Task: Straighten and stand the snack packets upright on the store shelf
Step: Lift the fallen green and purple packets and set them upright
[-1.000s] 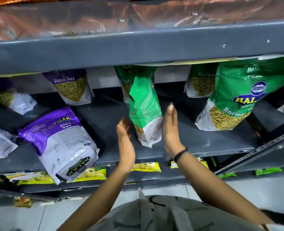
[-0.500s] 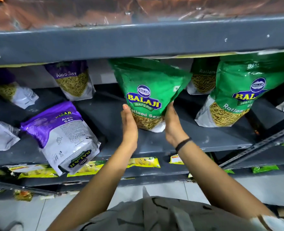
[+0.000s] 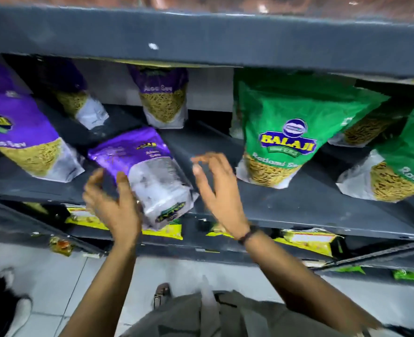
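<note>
A purple and white Aloo Sev packet is seen at the dark grey shelf's front edge; a green packet is printed with a yellow-and-blue logo; yellow packets are spotted on the shelf below.

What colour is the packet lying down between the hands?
Purple on top, white below, seen from the head camera.
</note>
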Action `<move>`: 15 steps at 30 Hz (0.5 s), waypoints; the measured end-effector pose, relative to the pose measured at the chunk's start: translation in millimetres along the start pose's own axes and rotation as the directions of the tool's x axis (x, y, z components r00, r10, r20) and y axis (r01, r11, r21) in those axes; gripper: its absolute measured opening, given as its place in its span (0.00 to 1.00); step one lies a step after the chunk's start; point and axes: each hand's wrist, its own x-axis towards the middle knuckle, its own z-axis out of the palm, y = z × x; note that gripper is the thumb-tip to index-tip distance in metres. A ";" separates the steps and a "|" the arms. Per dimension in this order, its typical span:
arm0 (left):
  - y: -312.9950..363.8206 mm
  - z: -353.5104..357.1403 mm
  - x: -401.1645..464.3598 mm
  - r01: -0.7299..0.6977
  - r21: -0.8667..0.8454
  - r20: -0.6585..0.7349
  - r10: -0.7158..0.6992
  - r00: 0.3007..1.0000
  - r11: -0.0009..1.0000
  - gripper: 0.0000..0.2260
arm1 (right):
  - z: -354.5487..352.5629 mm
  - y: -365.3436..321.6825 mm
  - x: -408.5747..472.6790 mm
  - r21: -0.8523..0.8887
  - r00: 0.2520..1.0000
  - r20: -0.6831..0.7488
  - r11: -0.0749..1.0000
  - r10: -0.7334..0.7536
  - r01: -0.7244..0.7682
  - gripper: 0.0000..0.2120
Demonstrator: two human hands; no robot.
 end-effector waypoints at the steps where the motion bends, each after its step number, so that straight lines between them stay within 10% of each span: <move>1: -11.2 -4.8 8.3 0.230 -0.011 0.077 -0.228 0.971 0.973 0.30 | 14.3 2.7 19.6 -0.030 0.989 0.014 0.988 0.149 -0.149 0.12; 4: -25.3 -11.9 21.1 0.738 -0.081 0.496 -0.615 0.613 0.670 0.32 | 51.8 11.9 53.5 -0.152 0.718 0.355 0.795 0.599 -0.588 0.21; 7: -26.0 -14.5 26.3 0.765 0.164 0.716 -0.609 0.342 0.623 0.19 | 72.1 7.7 45.4 -0.175 0.543 0.485 0.684 0.686 -0.708 0.22; 12: -20.0 -20.9 76.9 0.408 -0.087 0.843 -0.151 0.516 0.909 0.24 | 75.5 -18.4 38.5 0.279 0.809 0.167 0.760 0.564 -0.587 0.19; 15: -3.6 -7.7 130.4 0.043 -0.219 0.848 0.168 0.503 0.975 0.25 | 74.3 -34.5 53.9 0.419 0.919 0.071 0.824 0.388 -0.381 0.20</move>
